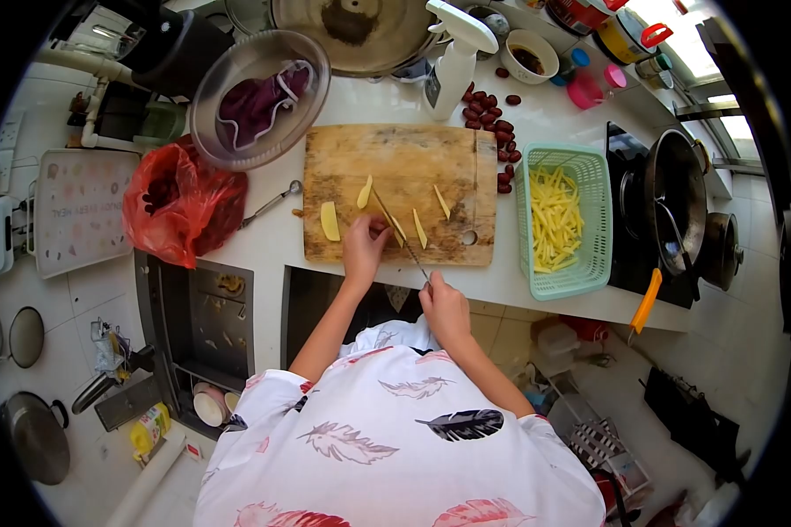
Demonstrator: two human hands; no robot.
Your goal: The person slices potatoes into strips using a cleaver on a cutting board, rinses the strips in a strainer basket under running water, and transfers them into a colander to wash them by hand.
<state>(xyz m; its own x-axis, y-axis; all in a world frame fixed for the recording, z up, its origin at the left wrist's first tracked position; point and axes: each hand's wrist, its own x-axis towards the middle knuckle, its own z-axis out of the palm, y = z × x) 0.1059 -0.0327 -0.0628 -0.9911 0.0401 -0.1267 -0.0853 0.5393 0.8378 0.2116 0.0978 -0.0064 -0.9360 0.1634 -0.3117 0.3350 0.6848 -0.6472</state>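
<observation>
A wooden cutting board (pixel 395 158) lies on the counter before me. My right hand (pixel 446 309) is closed round the handle of a knife (pixel 410 253), whose thin blade reaches up and left across the board. Beside the blade, my left hand (pixel 365 249) has its fingers drawn together on a pale yellow potato piece (pixel 397 230), partly hidden by fingers and blade. Left of the knife lie a potato slice (pixel 330 221) and a smaller potato slice (pixel 365 191). Two potato strips, one upper (pixel 442 202) and one lower (pixel 420 228), lie to its right.
A green basket (pixel 564 156) of potato strips stands right of the board, before a stove with a wok (pixel 677 202). Red dates (pixel 488 112) and a spray bottle (pixel 455 66) are behind. Leftward are a red bag (pixel 185 206), a spoon (pixel 272 204) and the sink (pixel 204 316).
</observation>
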